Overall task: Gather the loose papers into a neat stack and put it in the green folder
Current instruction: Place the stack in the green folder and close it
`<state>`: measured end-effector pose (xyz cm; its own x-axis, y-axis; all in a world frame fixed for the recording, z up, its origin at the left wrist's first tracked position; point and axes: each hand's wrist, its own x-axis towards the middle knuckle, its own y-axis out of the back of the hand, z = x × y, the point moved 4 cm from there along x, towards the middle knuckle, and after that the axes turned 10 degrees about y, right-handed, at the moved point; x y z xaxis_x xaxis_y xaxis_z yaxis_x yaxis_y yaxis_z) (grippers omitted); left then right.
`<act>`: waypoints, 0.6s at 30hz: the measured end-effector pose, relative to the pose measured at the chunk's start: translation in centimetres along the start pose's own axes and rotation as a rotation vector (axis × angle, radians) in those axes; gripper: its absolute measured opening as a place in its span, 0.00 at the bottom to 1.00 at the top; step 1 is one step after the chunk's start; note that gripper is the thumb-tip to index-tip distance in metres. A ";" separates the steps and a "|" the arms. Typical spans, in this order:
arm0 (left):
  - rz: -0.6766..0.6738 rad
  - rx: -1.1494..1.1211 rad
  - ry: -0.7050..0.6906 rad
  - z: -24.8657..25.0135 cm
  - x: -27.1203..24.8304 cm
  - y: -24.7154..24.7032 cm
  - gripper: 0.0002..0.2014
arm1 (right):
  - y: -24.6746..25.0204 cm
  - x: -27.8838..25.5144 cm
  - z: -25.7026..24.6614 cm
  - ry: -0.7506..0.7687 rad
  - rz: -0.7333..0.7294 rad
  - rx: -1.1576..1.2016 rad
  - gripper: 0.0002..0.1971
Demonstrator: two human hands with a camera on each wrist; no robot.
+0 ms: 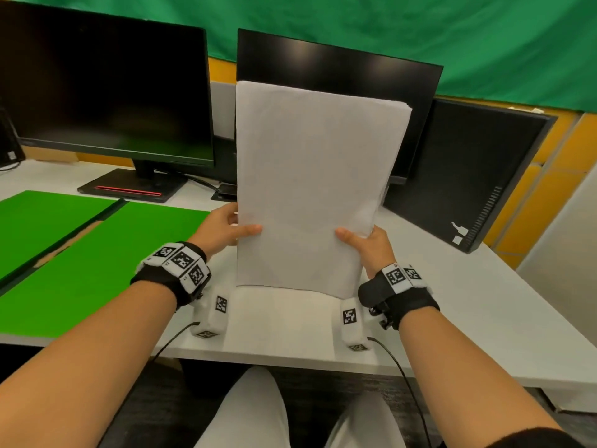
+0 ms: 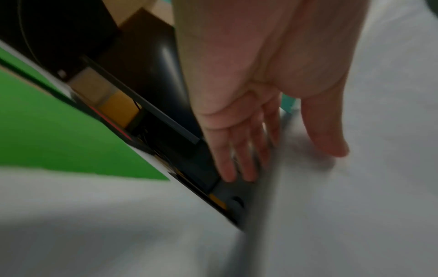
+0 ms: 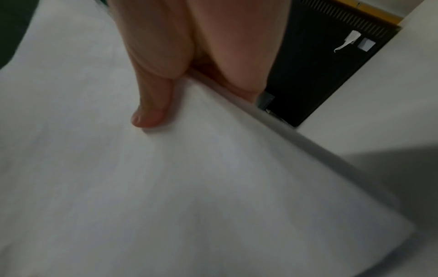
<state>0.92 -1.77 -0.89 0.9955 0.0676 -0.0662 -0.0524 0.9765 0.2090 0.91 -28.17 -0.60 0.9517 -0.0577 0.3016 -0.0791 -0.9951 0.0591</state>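
A stack of white papers (image 1: 310,182) stands upright on its short lower edge on the white desk (image 1: 452,318), held in front of me. My left hand (image 1: 226,227) pinches its left edge, thumb on the front and fingers (image 2: 237,150) behind. My right hand (image 1: 368,244) pinches the right edge the same way, thumb (image 3: 151,105) pressed on the front sheet (image 3: 166,187). The green folder (image 1: 97,253) lies open and flat on the desk to the left, also seen in the left wrist view (image 2: 59,121).
Behind the papers stand a large black monitor (image 1: 106,92) at the left, a second one (image 1: 339,76) in the middle and a third turned away (image 1: 468,176) at the right. A monitor base (image 1: 129,189) sits beyond the folder. Green cloth hangs behind.
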 end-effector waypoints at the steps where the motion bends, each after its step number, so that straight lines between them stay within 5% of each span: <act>1: 0.030 0.147 0.035 -0.7 0.1 1.4 0.29 | 0.0 0.2 -0.2 0.008 0.009 0.001 0.14; 4: 0.196 0.876 0.284 -4.5 -0.2 7.2 0.40 | -0.3 0.7 -1.0 0.049 0.027 -0.009 0.14; 7: 0.132 1.308 0.558 -7.9 -1.4 10.9 0.39 | -0.8 0.8 -1.6 0.087 0.054 -0.026 0.17; 10: 0.027 1.222 0.620 -8.6 -2.9 10.9 0.36 | -1.4 0.8 -1.8 0.100 0.087 -0.027 0.19; 18: -0.232 1.047 0.401 -6.5 -3.3 -0.6 0.28 | -0.1 0.9 -3.6 0.144 0.187 -0.085 0.23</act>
<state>-2.82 -1.25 -7.13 0.8661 0.1519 -0.4763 0.4076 0.3369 0.8487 0.70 -27.85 3.14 0.8667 -0.2220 0.4468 -0.2799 -0.9577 0.0672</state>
